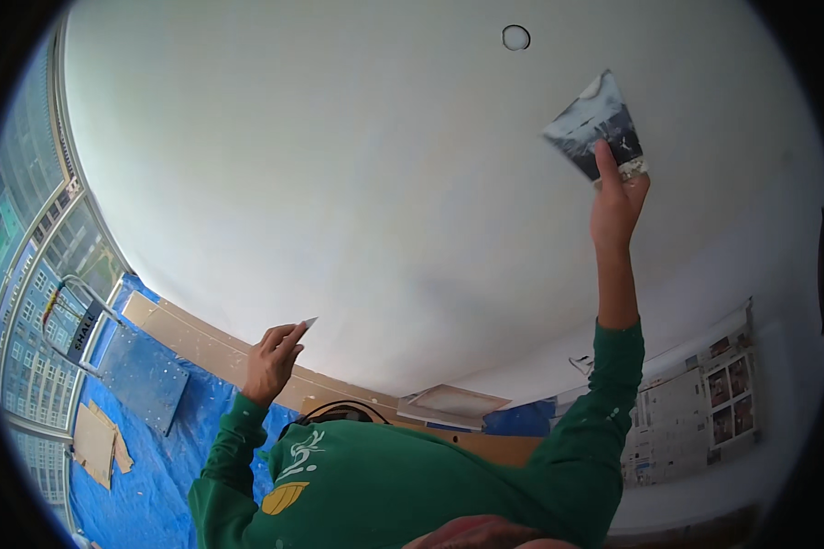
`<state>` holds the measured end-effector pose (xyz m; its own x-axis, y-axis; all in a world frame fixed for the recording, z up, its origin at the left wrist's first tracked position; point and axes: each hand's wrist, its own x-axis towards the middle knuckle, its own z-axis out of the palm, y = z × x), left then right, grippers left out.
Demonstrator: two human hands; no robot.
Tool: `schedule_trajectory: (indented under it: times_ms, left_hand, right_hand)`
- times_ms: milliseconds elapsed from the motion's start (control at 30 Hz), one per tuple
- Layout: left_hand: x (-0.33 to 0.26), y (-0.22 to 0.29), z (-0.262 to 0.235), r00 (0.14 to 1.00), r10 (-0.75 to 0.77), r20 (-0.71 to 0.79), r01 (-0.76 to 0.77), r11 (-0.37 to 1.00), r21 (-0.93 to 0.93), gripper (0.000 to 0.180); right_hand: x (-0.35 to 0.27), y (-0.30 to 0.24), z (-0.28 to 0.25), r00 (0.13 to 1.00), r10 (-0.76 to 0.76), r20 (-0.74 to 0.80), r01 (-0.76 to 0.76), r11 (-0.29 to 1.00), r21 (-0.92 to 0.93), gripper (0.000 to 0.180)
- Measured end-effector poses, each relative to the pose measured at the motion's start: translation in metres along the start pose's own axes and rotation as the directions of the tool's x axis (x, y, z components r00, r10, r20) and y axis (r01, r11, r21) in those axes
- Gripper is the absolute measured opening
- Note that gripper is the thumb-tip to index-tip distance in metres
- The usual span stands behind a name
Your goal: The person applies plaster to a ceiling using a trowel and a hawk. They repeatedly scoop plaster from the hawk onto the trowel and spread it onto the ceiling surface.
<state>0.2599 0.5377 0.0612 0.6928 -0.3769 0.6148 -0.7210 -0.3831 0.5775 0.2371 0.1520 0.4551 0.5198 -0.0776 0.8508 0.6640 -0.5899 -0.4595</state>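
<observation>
My right hand (pixel 621 203) is raised high on the right, closed round the handle of a wide putty knife (pixel 602 119). Its flared metal blade carries white smears, and pale filler clings near the handle. The thumb lies along the blade. Behind the blade spreads a broad smooth white surface (pixel 339 165); whether they touch, I cannot tell. Lower and to the left, my left hand (pixel 271 362) pinches a small pointed blade (pixel 311 323), its tip aimed up and right. The rest of that tool is hidden by the fingers.
A round fitting (pixel 515 37) sits in the white surface. At lower left, blue plastic sheeting (pixel 156 476) lies under a platform with a metal rail (pixel 142 366) and cardboard pieces (pixel 98 444), beside tall windows (pixel 41 320). A paper-covered panel (pixel 677 421) stands at right.
</observation>
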Motion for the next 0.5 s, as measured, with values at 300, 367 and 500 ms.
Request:
schedule_trajectory:
  times_ms: [300, 367, 500]
  left_hand:
    - [-0.073, -0.013, 0.01, 0.89, -0.43, -0.155, 0.414, 0.902, -0.125, 0.032]
    - [-0.083, -0.012, 0.017, 0.855, -0.485, -0.181, 0.46, 0.872, -0.168, 0.031]
    - [-0.088, -0.005, 0.019, 0.828, -0.512, -0.231, 0.469, 0.856, -0.215, 0.028]
  right_hand:
    - [0.09, 0.027, 0.003, 0.531, -0.355, 0.77, 0.747, -0.233, -0.622, 0.044]
    - [0.094, 0.031, 0.002, 0.507, -0.352, 0.787, 0.756, -0.257, -0.602, 0.043]
    - [0.1, 0.043, 0.013, 0.481, -0.363, 0.798, 0.755, -0.291, -0.587, 0.041]
